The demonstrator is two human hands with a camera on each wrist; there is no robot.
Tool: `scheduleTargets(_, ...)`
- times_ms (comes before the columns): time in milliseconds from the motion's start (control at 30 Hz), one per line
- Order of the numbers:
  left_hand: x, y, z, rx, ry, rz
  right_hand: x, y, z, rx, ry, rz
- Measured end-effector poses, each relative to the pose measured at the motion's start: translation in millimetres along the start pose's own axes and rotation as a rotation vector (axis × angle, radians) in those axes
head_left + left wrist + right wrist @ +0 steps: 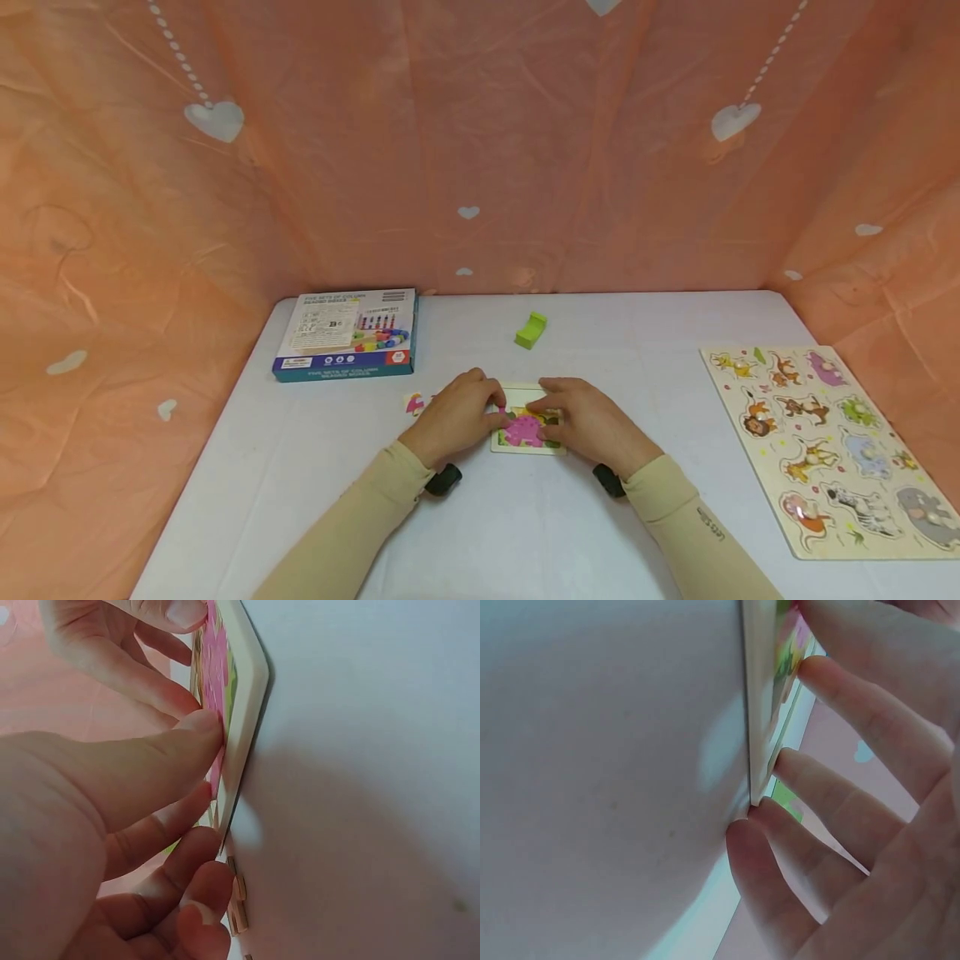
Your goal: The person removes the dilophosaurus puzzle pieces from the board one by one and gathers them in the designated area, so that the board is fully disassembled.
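A small jigsaw puzzle (527, 449) in a pale wooden frame lies on the table between both hands, showing a pink animal on green and yellow. My left hand (459, 417) pinches a pink puzzle piece (214, 761) between thumb and index finger at the puzzle's left side. Its other fingers curl loosely below, in the left wrist view. On the opposite side, my right hand (596, 422) rests on the puzzle with its fingers spread and fairly straight. Its thumb and index fingertips touch the picture; the other fingertips lie along the frame's edge. Part of the puzzle is hidden by the fingers.
Loose puzzle pieces (414, 404) lie just left of the left hand, partly covered by it. Behind stand a bead-toy box (345, 335) and a green block (531, 330). A large animal peg board (832, 450) lies at the right.
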State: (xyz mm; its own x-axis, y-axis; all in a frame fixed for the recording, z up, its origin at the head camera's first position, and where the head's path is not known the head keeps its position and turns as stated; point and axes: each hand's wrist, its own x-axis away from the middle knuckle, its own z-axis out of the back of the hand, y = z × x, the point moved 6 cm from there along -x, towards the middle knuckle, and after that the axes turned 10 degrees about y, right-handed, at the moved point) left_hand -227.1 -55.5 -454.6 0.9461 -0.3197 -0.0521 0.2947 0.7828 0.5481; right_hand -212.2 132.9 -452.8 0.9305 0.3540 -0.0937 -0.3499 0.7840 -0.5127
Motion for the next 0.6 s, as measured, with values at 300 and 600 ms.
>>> scheduleTargets(300, -2.2, -2.3, 1.1, 0.107, 0.019, 0.035, -0.3, -1.0, 1.2, -0.013, -0.005, 0.001)
scheduleTargets(600, -3.0, -2.5, 2.4, 0.24, 0.026, 0.04, 0.4, -0.8, 1.8, -0.02, -0.002, -0.006)
